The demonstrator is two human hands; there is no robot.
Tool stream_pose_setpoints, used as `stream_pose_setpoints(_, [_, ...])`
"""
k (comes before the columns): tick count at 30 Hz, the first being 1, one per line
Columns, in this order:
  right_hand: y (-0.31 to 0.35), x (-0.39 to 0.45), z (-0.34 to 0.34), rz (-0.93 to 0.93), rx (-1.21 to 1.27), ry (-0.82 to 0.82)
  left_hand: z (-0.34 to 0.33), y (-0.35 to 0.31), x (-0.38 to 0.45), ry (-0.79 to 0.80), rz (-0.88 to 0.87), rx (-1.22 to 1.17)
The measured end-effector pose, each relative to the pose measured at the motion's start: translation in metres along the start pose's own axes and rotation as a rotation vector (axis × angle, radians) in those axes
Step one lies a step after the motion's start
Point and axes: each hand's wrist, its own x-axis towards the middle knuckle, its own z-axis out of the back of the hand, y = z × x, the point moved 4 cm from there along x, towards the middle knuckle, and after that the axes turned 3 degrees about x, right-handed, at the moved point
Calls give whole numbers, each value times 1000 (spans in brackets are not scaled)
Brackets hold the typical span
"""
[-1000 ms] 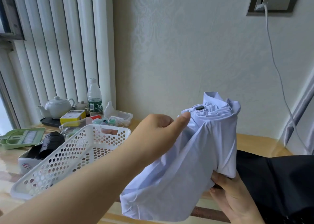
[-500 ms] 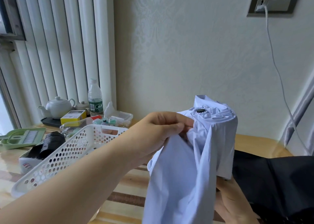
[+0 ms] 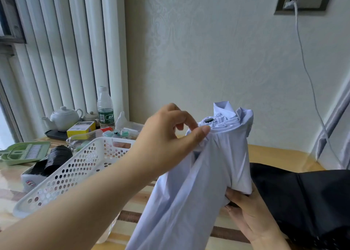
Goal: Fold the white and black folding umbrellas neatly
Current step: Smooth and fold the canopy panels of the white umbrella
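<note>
The white umbrella (image 3: 223, 155) stands upright in the middle of the view, its fabric partly wrapped around the shaft and one loose panel hanging down to the lower left. My left hand (image 3: 170, 136) pinches a fold of that fabric near the top between thumb and fingers. My right hand (image 3: 248, 212) grips the umbrella from below, its fingers curled around the lower end. The black umbrella (image 3: 303, 198) lies spread on the table at the right, behind my right hand.
A white perforated basket (image 3: 75, 174) sits on the wooden table (image 3: 274, 155) at the left. Behind it are a teapot (image 3: 62, 118), a water bottle (image 3: 105, 107), a yellow box (image 3: 81, 129) and a green tray (image 3: 24, 152). A cable (image 3: 306, 75) hangs from the wall socket.
My left hand has shifted its pinch on the white fabric and drawn the panel tighter round the umbrella. The loose panel now hangs narrower at the lower left.
</note>
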Motion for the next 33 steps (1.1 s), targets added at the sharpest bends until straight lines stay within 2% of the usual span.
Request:
stream_pose_setpoints(1, [2, 0, -1, 16, -16, 12, 3, -1, 1, 15, 7, 22])
stream_pose_setpoints(6, [8, 0, 1, 54, -77, -24, -6, -2, -4, 302, 50, 97])
stream_pose_setpoints(13, [12, 0, 1, 86, -105, -26, -10, 4, -6, 337, 114, 136])
stream_pose_setpoints(18, [12, 2, 2, 102, -61, -25, -17, 9, -10, 492, 213, 32])
stream_pose_setpoints(21, [11, 2, 3, 105, -27, -34, -14, 6, -8, 478, 206, -150])
stream_pose_setpoints(27, [14, -1, 4, 169, 177, -98, -21, 1, -27, 345, 129, -478])
stream_pose_setpoints(29, [14, -1, 7, 174, 180, -110, -23, 5, -29, 314, 98, -365])
stream_pose_setpoints(31, [12, 0, 10, 167, 170, -120, -22, 10, -24, 306, 90, -141])
stream_pose_setpoints(33, [10, 1, 12, 152, 141, -93, -21, 8, -16, 346, 121, -47])
